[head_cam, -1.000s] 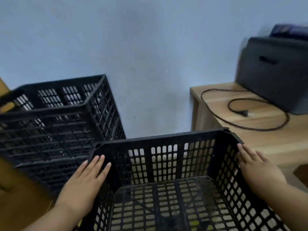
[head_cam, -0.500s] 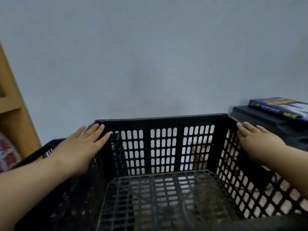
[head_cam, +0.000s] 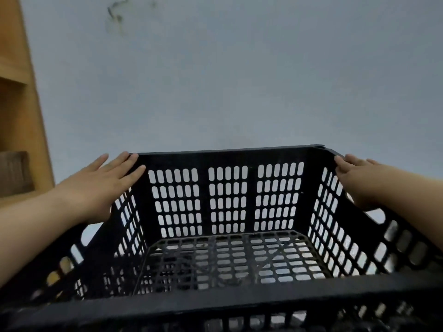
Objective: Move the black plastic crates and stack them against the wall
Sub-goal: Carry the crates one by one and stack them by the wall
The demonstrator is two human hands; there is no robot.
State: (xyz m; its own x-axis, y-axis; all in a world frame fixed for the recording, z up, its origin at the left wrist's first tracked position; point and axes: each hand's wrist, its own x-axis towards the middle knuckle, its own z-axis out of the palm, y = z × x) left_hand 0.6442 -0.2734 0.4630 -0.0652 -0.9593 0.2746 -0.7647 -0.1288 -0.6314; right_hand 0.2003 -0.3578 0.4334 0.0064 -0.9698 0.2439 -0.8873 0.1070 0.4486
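Observation:
A black plastic crate (head_cam: 227, 155) with slotted walls and a lattice floor fills the lower half of the view, raised in front of the pale wall (head_cam: 239, 75). It is empty. My left hand (head_cam: 100, 185) lies flat against the outside of its left wall, fingers straight and reaching the far corner. My right hand (head_cam: 359, 179) presses on the outside of the right wall near the far right corner, fingers straight too. The crate is carried between both palms. No other crate shows in this view.
A wooden shelf unit (head_cam: 21, 111) stands at the left edge beside the wall, with a brown object (head_cam: 14, 172) on one shelf. The wall carries a dark smudge (head_cam: 115, 15) near the top.
The crate has risen between my hands and the view has tilted up. The second crate at the left, the wooden table and the printer have dropped out of sight.

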